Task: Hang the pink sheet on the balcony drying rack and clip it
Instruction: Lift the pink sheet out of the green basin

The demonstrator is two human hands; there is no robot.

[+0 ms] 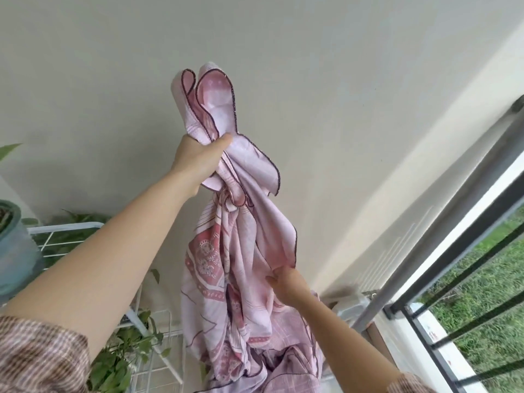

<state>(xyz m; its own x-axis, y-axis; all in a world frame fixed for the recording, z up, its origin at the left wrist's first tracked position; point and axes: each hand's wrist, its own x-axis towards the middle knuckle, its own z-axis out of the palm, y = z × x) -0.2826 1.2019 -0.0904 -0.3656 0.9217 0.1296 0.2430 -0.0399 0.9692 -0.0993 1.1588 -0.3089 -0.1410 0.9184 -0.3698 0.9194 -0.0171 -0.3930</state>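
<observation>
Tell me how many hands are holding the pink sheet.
2. The left hand grips the pink sheet high up, below its bunched top edge. The right hand pinches a fold lower down, on the sheet's right side. None seems hidden.

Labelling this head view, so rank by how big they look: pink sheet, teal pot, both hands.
pink sheet
teal pot, cut off at the edge
left hand and right hand: smallest, alike, so unranked
</observation>
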